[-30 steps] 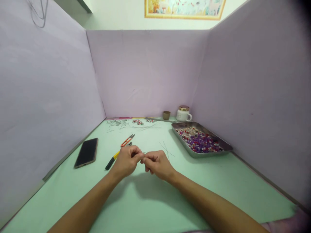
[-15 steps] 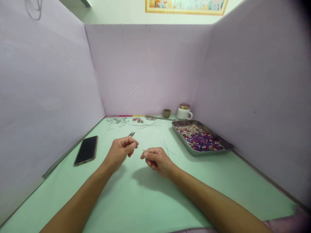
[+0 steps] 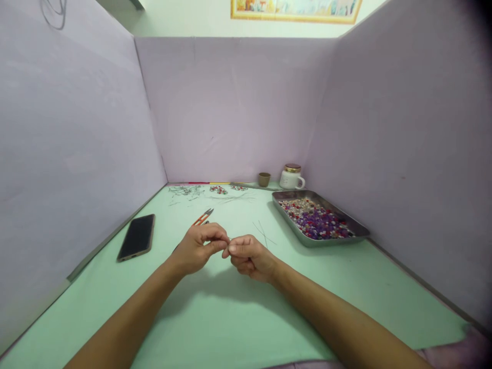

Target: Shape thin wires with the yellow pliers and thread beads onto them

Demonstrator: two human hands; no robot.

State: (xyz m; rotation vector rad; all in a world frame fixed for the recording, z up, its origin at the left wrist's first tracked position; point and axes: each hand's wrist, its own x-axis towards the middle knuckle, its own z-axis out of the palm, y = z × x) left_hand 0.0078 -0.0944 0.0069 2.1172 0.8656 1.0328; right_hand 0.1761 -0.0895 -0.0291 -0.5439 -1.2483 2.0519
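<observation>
My left hand (image 3: 203, 247) is closed in a pinch, its thumb and forefinger meeting the fingertips of my right hand (image 3: 249, 256) above the middle of the table. My right hand is pinched too. What lies between the fingertips is too small to make out. Orange-handled snips (image 3: 201, 218) lie just beyond my left hand, blades pointing away and partly hidden by it. To the right of the hands, a few thin wires (image 3: 264, 233) cross on the green tabletop (image 3: 238, 333).
A metal tray (image 3: 307, 242) of mixed beads stands at the right. A phone (image 3: 136, 237) lies at the left. Along the back are wire scraps (image 3: 186, 191), beaded pieces (image 3: 219, 190), a small cup (image 3: 264, 179) and a lidded white mug (image 3: 290, 179). Panels enclose three sides.
My left hand has moved right and slightly down to meet my right hand, uncovering the orange handles of the snips. My right hand has shifted only a little.
</observation>
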